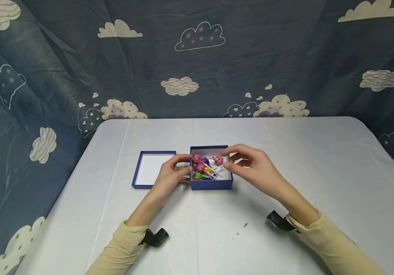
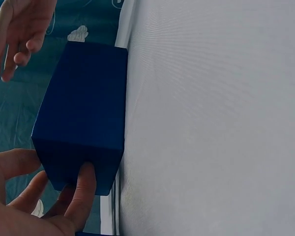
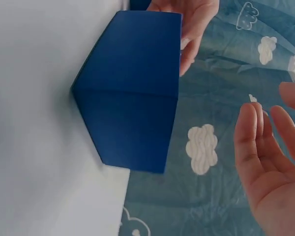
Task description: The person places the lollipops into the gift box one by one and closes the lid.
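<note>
A blue box (image 1: 211, 185) stands on the white table and holds several lollipops (image 1: 200, 167) in pink, yellow, green and purple wrappers with white sticks. Fingertips of my left hand (image 1: 170, 173) touch the box's left wall; in the left wrist view the fingers (image 2: 83, 189) rest against its end face. My right hand (image 1: 252, 162) hovers over the box's right rim, its thumb and index finger apart. Nothing shows between the fingers of the right hand (image 3: 273, 167) in the right wrist view, where they stand clear of the blue wall.
Left of the box lies a blue-edged lid (image 1: 142, 186), white inside up, partly behind the left hand. Small dark specks (image 1: 246, 225) mark the tablecloth nearer to me. A dark blue curtain with clouds (image 1: 180, 86) hangs behind the table.
</note>
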Demonstrator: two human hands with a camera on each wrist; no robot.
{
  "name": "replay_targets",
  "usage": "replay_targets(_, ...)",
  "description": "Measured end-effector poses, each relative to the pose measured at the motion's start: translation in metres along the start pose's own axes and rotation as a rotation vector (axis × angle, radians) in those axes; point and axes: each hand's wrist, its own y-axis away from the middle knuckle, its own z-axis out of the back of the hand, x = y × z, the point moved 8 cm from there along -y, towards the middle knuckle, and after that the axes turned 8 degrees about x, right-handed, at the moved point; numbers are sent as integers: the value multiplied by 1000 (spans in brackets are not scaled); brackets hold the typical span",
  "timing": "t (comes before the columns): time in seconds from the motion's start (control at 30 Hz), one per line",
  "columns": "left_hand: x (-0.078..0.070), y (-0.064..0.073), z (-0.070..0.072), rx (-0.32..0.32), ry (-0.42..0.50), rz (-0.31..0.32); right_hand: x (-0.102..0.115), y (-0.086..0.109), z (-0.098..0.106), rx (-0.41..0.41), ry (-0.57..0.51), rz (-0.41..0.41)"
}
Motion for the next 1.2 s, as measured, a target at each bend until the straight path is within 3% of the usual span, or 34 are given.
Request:
replay_targets(0.17, -11, 4, 0, 6, -135, -33, 3, 17, 13, -28, 178, -73)
replay_targets(0.3, -31, 14, 5, -41, -383, -82, 10, 38, 27, -51, 400, -177)
replay_targets(0.43, -50, 28, 12, -110, -589, -141, 13, 57, 38, -65, 497, -244)
replay_targets(0.57, -62, 41, 20, -147, -590, -191, 14, 66, 40, -80, 477, -229)
replay_targets(0.73, -69, 53, 37, -204, -564, -234, 16, 64, 32, -100, 436, -164)
replay_targets(0.97, -72, 70, 68, -270, -613, -216, 22, 49, 14, -56, 422, -68)
replay_targets(1.2, -73, 82, 96, -301, -690, -204, 26, 34, -13, 11, 341, -28)
